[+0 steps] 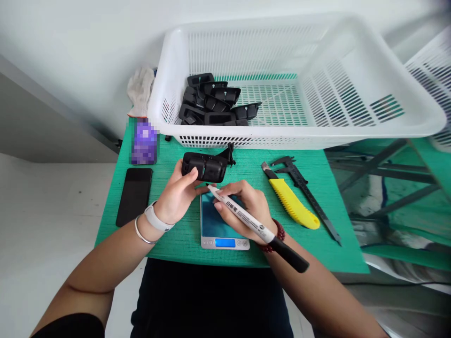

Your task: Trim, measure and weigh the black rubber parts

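A black molded plastic part [206, 166] is gripped in my left hand [179, 190], thumb across its front face and fingers behind. From its right end a small clip-like arm sticks up. My right hand [244, 206] holds a white whiteboard marker [243, 215] with its black tip uncapped, just below the part; whether tip and part touch I cannot tell. The marker's black cap sits on its rear end. Beneath my hands lies a small digital scale [207, 220] with a blue plate and lit display, partly covered by my right hand.
A white plastic basket [260, 134] at the back holds several similar black parts [218, 101]. A yellow utility knife [294, 203] and a caliper [310, 195] lie to the right. On the left are a black phone [134, 196], a blurred purple item [144, 143] and a glove [141, 89].
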A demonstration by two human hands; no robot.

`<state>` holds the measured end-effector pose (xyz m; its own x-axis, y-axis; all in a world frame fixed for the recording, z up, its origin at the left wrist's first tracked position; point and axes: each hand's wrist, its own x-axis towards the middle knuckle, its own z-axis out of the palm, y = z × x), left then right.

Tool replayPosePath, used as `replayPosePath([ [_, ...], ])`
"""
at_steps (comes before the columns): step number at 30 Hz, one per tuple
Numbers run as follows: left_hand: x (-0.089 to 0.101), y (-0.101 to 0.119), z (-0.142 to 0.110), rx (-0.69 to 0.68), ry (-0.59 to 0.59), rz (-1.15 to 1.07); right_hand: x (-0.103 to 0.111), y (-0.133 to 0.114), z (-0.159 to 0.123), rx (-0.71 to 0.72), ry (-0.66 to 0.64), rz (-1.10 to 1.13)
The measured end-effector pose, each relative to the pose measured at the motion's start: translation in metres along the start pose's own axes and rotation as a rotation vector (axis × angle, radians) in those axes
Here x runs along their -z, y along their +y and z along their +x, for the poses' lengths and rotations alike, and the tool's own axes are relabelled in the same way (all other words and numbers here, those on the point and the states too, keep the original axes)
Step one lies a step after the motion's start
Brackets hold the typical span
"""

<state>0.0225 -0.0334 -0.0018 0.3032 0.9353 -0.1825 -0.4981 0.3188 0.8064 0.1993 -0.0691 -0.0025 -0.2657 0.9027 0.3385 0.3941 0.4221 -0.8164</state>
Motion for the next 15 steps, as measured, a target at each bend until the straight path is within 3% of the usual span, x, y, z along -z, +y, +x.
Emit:
replayPosePath([
  [6,0.0005,-0.0052,0.0002,-0.016,0.012,0.056,-0.0026,0.0010,0.0012,0.067,0.026,-0.079],
  [15,0.0004,-0.0074,0.0014,-0.036,0.004,0.085,-0.0044,0.0001,0.0045,0.049,-0.013,-0.104],
])
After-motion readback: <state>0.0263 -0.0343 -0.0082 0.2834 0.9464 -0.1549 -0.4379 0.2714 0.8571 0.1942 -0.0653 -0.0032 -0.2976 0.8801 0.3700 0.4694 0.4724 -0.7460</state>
